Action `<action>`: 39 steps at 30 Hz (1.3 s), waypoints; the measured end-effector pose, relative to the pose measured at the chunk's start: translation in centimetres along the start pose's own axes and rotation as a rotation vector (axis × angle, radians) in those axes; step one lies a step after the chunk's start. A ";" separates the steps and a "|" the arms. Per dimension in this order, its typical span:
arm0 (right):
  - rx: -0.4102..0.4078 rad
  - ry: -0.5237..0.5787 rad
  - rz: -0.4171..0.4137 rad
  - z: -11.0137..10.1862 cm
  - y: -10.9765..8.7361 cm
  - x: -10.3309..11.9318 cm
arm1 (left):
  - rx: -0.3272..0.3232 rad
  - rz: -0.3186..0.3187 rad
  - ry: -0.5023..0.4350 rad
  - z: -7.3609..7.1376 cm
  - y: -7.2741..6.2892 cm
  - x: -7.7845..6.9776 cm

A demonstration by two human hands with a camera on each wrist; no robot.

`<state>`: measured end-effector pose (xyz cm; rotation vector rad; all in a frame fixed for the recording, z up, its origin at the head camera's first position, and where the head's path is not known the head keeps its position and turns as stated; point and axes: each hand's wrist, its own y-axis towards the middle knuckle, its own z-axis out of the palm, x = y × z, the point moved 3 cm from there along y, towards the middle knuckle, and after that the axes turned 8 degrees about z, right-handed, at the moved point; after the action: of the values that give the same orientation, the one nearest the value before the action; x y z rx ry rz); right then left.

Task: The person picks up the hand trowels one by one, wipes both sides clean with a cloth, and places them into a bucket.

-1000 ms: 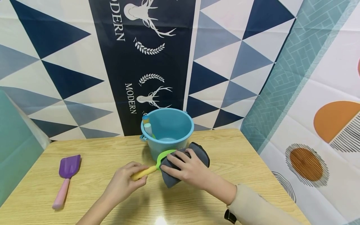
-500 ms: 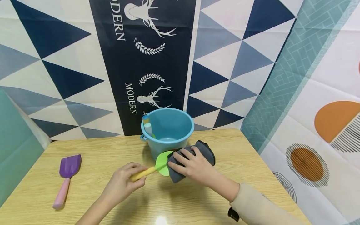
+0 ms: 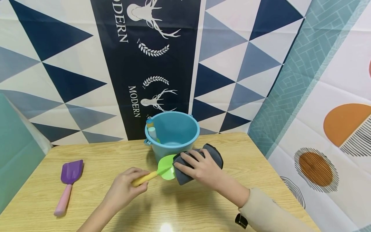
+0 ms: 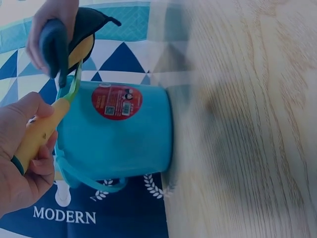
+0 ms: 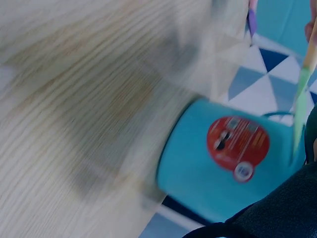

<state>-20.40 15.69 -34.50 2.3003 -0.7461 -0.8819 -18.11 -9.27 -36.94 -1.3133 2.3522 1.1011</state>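
Note:
My left hand (image 3: 124, 188) grips the yellow handle of a toy shovel (image 3: 166, 168) with a green blade. The shovel is held above the table, in front of a blue bucket (image 3: 174, 145). My right hand (image 3: 201, 167) holds a dark grey cloth (image 3: 215, 155) with black edging against the blade's far end, hiding that part. In the left wrist view, folds of the cloth (image 4: 54, 47) hang on both sides of the blade's tip. The right wrist view catches the green blade (image 5: 300, 104) at its right edge and the cloth at the bottom right.
Inside the bucket, yellow-and-blue and pale blue handle ends (image 3: 152, 131) lean against the left wall. A purple toy shovel (image 3: 71, 171) with a pink handle lies at the left on the wooden table (image 3: 101, 161). Patterned sheets hang behind and to the right.
The right hand and cloth have slid rightward along the blade, uncovering more green. The left hand has shifted slightly left with the shovel, whose blade has turned to show its broad face.

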 end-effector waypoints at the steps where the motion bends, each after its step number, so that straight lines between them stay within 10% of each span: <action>1: -0.018 0.005 -0.011 -0.1 0.2 0.4 | 0.004 -0.009 0.000 0.1 0.0 -0.1; 13: 0.035 -0.040 -0.130 0.1 0.3 2.5 | 0.012 -0.012 -0.008 0.6 0.3 -1.0; 30: 0.153 -0.034 -0.004 1.0 -1.0 0.2 | -0.028 0.028 0.012 0.0 -0.6 0.0; 39: 0.067 -0.008 0.056 0.9 -0.6 0.0 | -0.015 0.006 -0.002 0.2 -0.7 0.0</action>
<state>-20.92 15.84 -35.48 2.3236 -0.8511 -0.8529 -17.62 -9.31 -37.44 -1.3106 2.3530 1.1227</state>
